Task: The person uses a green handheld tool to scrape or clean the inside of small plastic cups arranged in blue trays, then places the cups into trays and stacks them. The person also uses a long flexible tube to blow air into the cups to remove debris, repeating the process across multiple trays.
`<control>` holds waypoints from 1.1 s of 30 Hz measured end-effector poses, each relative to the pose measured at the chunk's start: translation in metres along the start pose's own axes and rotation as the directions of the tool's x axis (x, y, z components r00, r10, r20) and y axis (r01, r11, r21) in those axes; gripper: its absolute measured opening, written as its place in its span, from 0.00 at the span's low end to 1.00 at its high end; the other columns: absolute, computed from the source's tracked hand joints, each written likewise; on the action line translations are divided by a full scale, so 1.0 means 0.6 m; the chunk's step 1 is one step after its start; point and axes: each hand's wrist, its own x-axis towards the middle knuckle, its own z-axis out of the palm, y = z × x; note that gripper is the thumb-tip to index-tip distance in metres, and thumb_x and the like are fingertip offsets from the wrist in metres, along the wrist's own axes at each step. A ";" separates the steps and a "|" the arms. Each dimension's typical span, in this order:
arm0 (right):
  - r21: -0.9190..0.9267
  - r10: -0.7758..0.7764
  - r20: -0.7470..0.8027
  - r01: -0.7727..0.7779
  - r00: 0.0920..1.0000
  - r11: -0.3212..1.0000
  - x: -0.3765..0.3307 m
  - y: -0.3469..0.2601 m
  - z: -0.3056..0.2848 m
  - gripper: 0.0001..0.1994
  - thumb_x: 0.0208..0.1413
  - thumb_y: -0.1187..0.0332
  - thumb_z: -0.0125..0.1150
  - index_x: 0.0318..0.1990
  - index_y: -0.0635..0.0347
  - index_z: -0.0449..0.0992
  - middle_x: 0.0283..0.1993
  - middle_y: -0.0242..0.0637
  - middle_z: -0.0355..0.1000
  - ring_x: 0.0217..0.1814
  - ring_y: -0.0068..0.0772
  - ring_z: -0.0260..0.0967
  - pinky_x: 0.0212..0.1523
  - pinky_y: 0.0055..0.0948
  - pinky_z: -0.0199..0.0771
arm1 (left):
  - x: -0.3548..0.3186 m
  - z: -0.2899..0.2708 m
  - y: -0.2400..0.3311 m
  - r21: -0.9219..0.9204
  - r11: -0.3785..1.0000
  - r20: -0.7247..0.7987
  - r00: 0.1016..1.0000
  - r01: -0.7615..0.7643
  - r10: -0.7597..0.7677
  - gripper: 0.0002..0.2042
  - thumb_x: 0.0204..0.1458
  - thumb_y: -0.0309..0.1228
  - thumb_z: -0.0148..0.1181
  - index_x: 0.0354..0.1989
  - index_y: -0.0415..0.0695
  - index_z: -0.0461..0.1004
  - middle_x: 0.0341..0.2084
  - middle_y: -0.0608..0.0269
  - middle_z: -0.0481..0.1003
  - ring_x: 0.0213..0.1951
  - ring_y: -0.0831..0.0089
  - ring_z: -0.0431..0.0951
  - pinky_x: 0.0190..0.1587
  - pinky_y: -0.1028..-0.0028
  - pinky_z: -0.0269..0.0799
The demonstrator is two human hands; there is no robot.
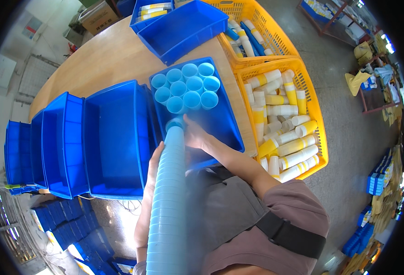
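A long nested stack of light blue cups [165,201] runs up from the lower edge, tilted, across my body. My left hand [154,160] wraps its left side near the top, fingers partly hidden behind it. My right hand [194,134] is at the stack's far end, closed on the end cup [175,123], which is slightly blurred; some of its fingers are out of sight. Below this cup lies a blue tray [227,126]. In its far part several light blue cups [192,99] stand upright in rows, mouths up.
Empty blue bins [115,142] lean in a row on the left of the wooden table [87,64]. Another blue bin [183,32] sits at the back. Yellow crates [319,117] with white and yellow cup stacks [293,146] stand along the right edge.
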 end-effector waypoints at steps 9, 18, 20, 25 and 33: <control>0.003 -0.328 -0.135 0.332 0.935 0.943 -0.094 -0.049 -0.053 0.29 0.62 0.46 0.54 0.54 0.68 0.67 0.55 0.50 0.70 0.61 0.51 0.64 0.62 0.52 0.63 | 0.034 0.026 -0.032 0.024 0.969 0.287 0.927 0.244 -0.241 0.19 0.61 0.41 0.57 0.51 0.39 0.73 0.38 0.49 0.77 0.44 0.60 0.78 0.44 0.66 0.80; -0.116 -0.180 -0.015 0.177 0.984 0.977 -0.099 -0.018 -0.050 0.33 0.60 0.49 0.59 0.58 0.71 0.59 0.51 0.46 0.69 0.58 0.43 0.65 0.63 0.47 0.60 | 0.050 0.026 -0.021 0.163 0.960 0.100 0.964 0.227 -0.245 0.21 0.61 0.46 0.55 0.48 0.38 0.74 0.34 0.48 0.77 0.34 0.63 0.80 0.34 0.68 0.81; 0.055 -0.185 -0.044 0.188 0.982 0.981 -0.094 -0.018 -0.059 0.34 0.61 0.48 0.58 0.59 0.70 0.59 0.54 0.46 0.66 0.60 0.42 0.62 0.65 0.51 0.55 | 0.041 0.024 -0.023 0.138 0.967 0.063 0.972 0.216 -0.227 0.21 0.61 0.47 0.54 0.47 0.37 0.74 0.33 0.47 0.77 0.31 0.63 0.80 0.32 0.69 0.81; -0.162 0.084 0.108 -0.066 0.991 0.984 -0.086 0.012 -0.057 0.24 0.62 0.51 0.59 0.55 0.61 0.68 0.52 0.43 0.70 0.52 0.40 0.67 0.56 0.41 0.67 | 0.018 0.016 -0.018 0.242 0.965 0.050 0.992 0.098 -0.113 0.23 0.61 0.48 0.53 0.47 0.37 0.73 0.33 0.46 0.77 0.31 0.63 0.80 0.31 0.70 0.81; -0.111 -0.024 0.022 0.027 0.999 0.994 -0.076 0.034 -0.040 0.28 0.62 0.49 0.56 0.55 0.66 0.62 0.52 0.44 0.65 0.56 0.41 0.63 0.59 0.48 0.62 | -0.015 -0.006 -0.025 0.210 0.976 0.049 0.996 0.062 -0.073 0.26 0.62 0.51 0.50 0.48 0.36 0.73 0.31 0.50 0.77 0.27 0.65 0.79 0.31 0.69 0.81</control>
